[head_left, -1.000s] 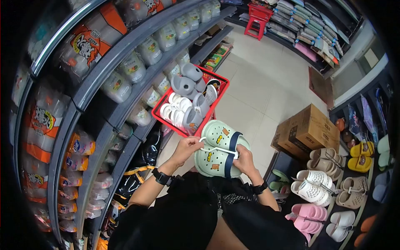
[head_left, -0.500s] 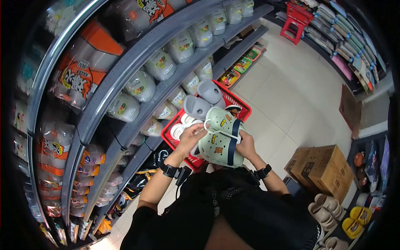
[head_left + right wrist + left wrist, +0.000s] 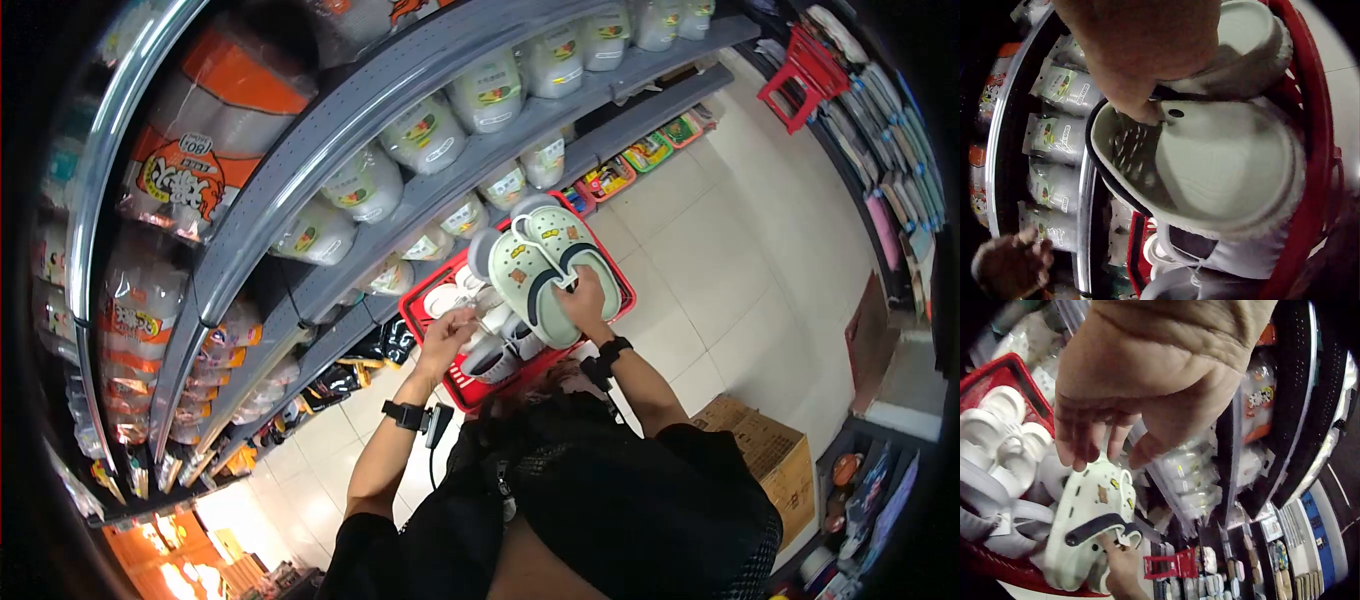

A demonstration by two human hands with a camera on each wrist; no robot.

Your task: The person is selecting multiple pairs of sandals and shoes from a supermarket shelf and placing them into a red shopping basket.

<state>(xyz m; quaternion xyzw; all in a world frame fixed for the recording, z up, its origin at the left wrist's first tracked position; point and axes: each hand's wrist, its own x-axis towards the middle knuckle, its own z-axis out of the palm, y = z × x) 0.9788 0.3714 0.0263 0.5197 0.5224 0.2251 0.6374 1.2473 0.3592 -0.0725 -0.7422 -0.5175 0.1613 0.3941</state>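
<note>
A pair of pale green clogs [image 3: 540, 262] with navy straps and small bear charms is in my right hand [image 3: 588, 300], over the red basket [image 3: 622, 262]. That hand grips them at the straps, with fingers inside the opening of one clog [image 3: 1222, 162] in the right wrist view. A white hanger loop joins the toes. My left hand [image 3: 447, 342] is apart from the clogs, fingers loosely bent and holding nothing, over the basket's near left side. Within the basket lie white slippers [image 3: 1007, 406] and grey slippers [image 3: 985, 494], partly hidden by the clogs.
Grey shelves [image 3: 420, 170] with bagged plastic cups [image 3: 425, 130] curve along the left, close to the basket. A cardboard box [image 3: 765, 455] stands on the tiled floor at right. Farther back are a red stool [image 3: 800, 80] and stacked textiles [image 3: 885, 140].
My left hand has let go of the hanger loop and drawn away to the left. My right hand has brought the clogs over the basket and turned them. The view has swung left.
</note>
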